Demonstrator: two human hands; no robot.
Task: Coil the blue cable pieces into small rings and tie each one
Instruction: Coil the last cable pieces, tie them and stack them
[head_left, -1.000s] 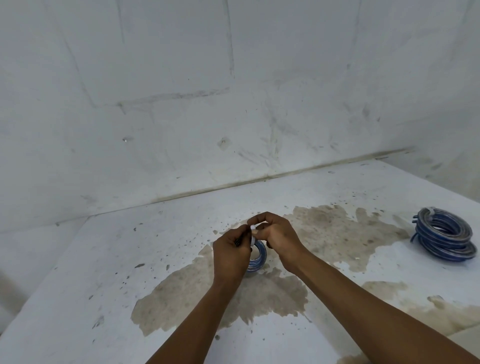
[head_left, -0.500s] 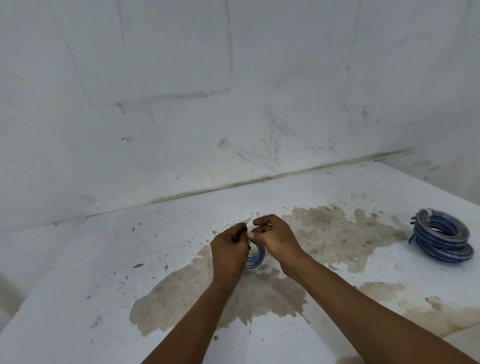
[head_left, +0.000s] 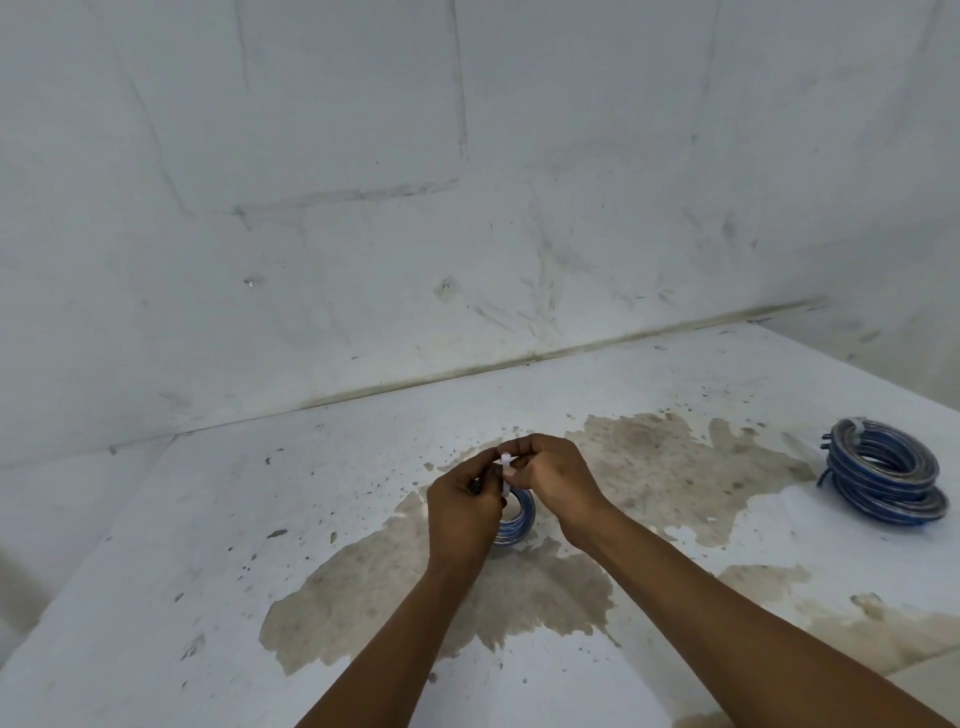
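Note:
A small ring of blue cable (head_left: 519, 519) stands on edge between my hands over the stained white surface (head_left: 270, 519). My left hand (head_left: 462, 514) grips the ring's left side, hiding most of it. My right hand (head_left: 553, 475) pinches a thin white tie (head_left: 505, 465) that sticks up at the top of the ring. The tie runs down behind my left thumb. At the right, a stack of tied blue cable coils (head_left: 883, 473) lies flat, apart from both hands.
A white wall (head_left: 467, 234) rises behind the surface, meeting it along a dark seam. Brown stains (head_left: 649, 447) spread around my hands and toward the coils. The surface's right edge drops off past the stack.
My hands stayed over the same spot. The white tie end now shows between my fingertips at the top of the ring; half a second ago it was hidden.

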